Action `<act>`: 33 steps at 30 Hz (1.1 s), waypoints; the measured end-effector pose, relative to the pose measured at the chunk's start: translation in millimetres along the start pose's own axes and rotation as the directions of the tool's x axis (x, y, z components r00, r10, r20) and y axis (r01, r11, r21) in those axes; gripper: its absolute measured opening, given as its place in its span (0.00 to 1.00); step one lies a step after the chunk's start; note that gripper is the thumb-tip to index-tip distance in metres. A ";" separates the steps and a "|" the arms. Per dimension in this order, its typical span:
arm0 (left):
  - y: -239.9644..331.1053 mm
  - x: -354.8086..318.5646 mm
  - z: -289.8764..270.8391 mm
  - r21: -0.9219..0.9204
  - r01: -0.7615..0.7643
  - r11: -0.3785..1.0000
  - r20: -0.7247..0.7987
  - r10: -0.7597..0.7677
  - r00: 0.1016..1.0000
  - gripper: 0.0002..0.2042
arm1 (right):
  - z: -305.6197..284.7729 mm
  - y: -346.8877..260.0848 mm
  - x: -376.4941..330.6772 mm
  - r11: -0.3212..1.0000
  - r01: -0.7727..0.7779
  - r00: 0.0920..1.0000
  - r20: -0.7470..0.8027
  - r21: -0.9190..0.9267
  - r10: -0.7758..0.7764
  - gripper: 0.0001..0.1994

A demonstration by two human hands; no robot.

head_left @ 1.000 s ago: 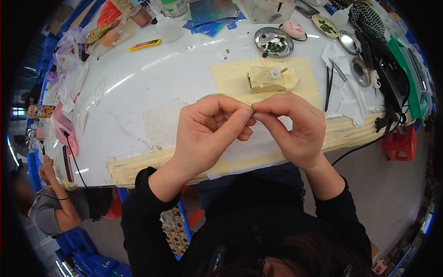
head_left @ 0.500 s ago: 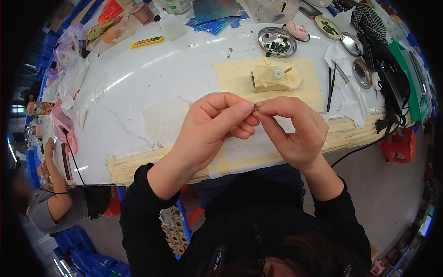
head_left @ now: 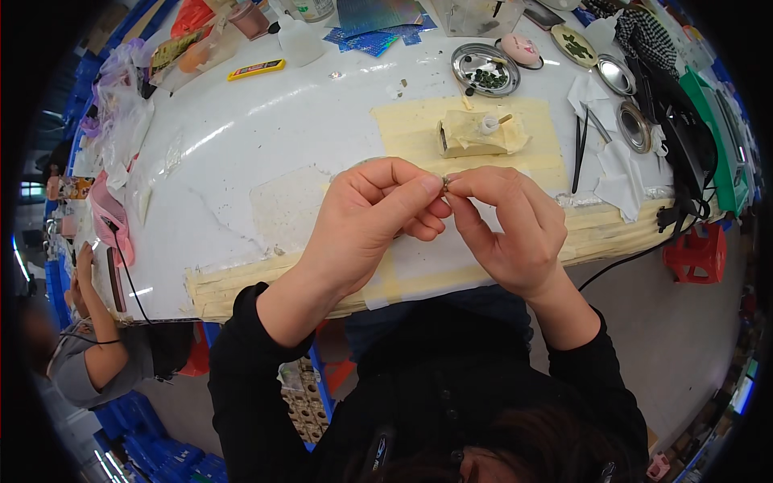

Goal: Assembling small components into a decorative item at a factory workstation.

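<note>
A tiny dark greenish piece [head_left: 444,184] sits between the fingertips of both hands, too small to make out its kind. My left hand [head_left: 378,205] pinches it between thumb and index finger, the other fingers curled below. From the other side, the thumb and index finger of my right hand [head_left: 515,225] close on it too. Both hands are held over the near edge of the white table [head_left: 241,145]. Just beyond them stands a block wrapped in cream tape [head_left: 475,141], with a small white nozzle-like piece [head_left: 489,125] and a thin stick on top.
A metal dish [head_left: 459,68] holds small dark green pieces. Black tweezers [head_left: 580,153], white tissues [head_left: 620,177] and more metal dishes [head_left: 634,127] lie to the right. A yellow box [head_left: 256,70] and white squeeze bottle [head_left: 299,44] are at the back. Another person [head_left: 88,354] sits at the left.
My right hand has shifted very slightly left, its fingers still against the tiny piece. My left hand stays almost where it was. The view has tilted a little.
</note>
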State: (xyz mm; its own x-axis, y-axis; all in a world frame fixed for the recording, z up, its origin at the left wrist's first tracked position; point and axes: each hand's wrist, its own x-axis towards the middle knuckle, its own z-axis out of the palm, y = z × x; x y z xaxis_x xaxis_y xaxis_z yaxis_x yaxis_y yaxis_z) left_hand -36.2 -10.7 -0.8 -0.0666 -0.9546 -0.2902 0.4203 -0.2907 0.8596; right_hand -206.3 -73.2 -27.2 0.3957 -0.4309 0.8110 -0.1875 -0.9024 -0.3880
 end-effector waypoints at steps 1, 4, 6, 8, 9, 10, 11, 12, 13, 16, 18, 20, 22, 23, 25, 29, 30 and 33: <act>-0.6 0.2 0.2 0.015 -0.005 1.000 -0.011 0.005 1.000 0.06 | -0.5 0.1 -0.2 1.000 -0.006 1.000 0.009 -0.001 0.006 0.10; -2.8 0.7 0.6 0.068 -0.026 0.997 -0.033 0.028 0.999 0.06 | -3.9 -2.0 -0.1 0.999 -0.052 0.997 0.061 0.012 0.051 0.10; -4.1 0.7 0.7 0.116 -0.048 0.992 -0.032 0.052 0.998 0.06 | -5.1 -2.5 -0.2 0.996 -0.086 0.992 0.092 0.029 0.083 0.09; -5.7 1.5 0.6 0.137 -0.053 0.989 -0.032 0.058 0.998 0.06 | -5.9 -2.5 -1.7 0.990 -0.131 0.985 0.121 0.057 0.124 0.09; -6.2 1.8 0.7 0.147 -0.056 0.988 -0.032 0.062 0.998 0.07 | -6.6 -2.8 -2.7 0.984 -0.159 0.980 0.136 0.077 0.148 0.09; -6.2 2.2 0.5 0.155 -0.059 0.986 -0.037 0.066 0.997 0.07 | -6.9 -2.8 -3.6 0.977 -0.188 0.973 0.152 0.098 0.172 0.09; -5.8 2.6 0.4 0.164 -0.062 0.985 -0.042 0.069 0.997 0.07 | -9.3 -3.2 -3.8 0.972 -0.215 0.964 0.180 0.093 0.196 0.09; -5.6 3.1 0.2 0.172 -0.064 0.983 -0.047 0.073 0.996 0.07 | -13.7 -3.7 -3.4 0.967 -0.241 0.953 0.209 0.087 0.219 0.08; -5.0 2.7 0.3 0.183 -0.083 0.980 -0.044 0.092 0.995 0.07 | -17.4 -3.5 -3.5 0.961 -0.266 0.941 0.236 0.082 0.241 0.08; -5.7 0.1 2.4 0.217 -0.163 0.963 -0.029 0.173 0.985 0.07 | -25.4 0.5 -7.3 0.966 -0.255 0.901 0.351 -0.045 0.254 0.07; -9.0 -2.2 5.9 0.237 -0.247 0.939 -0.013 0.257 0.966 0.07 | -26.3 2.7 -7.2 0.975 -0.217 0.927 0.306 -0.036 0.218 0.06; -10.9 -2.4 6.4 0.275 -0.293 0.916 0.025 0.298 0.954 0.06 | -28.5 2.0 -5.4 0.966 -0.258 0.933 0.266 0.028 0.241 0.05; -12.1 -2.9 7.0 0.285 -0.323 0.903 0.054 0.321 0.946 0.06 | -32.9 -3.5 0.1 0.918 -0.366 0.915 0.241 0.154 0.324 0.05; -12.5 -3.3 7.4 0.276 -0.329 0.903 0.064 0.324 0.944 0.06 | -31.9 -5.9 0.9 0.905 -0.381 0.917 0.206 0.189 0.343 0.05; -13.1 -4.0 8.2 0.275 -0.341 0.899 0.082 0.332 0.940 0.06 | -28.4 -10.6 2.9 0.877 -0.406 0.914 0.139 0.256 0.382 0.05; -15.5 -4.6 10.2 0.309 -0.378 0.873 0.087 0.369 0.925 0.06 | -24.8 -10.9 2.4 0.878 -0.381 0.925 0.136 0.290 0.356 0.06; -16.2 -4.6 10.4 0.320 -0.390 0.864 0.081 0.385 0.919 0.05 | -24.1 -11.1 2.2 0.882 -0.374 0.927 0.129 0.287 0.351 0.06; -18.3 -1.3 6.7 0.522 -0.523 0.674 0.150 0.530 0.834 0.05 | -24.2 -11.0 2.7 0.893 -0.354 0.935 0.123 0.277 0.332 0.06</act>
State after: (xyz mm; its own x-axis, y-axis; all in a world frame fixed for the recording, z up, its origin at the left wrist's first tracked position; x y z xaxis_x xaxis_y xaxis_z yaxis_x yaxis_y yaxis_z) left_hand -49.9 -4.6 -13.4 0.0313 -0.9604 0.2768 -0.1537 0.2690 0.9508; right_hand -224.9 -64.4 -10.1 0.4181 -0.7027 0.5757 -0.0581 -0.6531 -0.7550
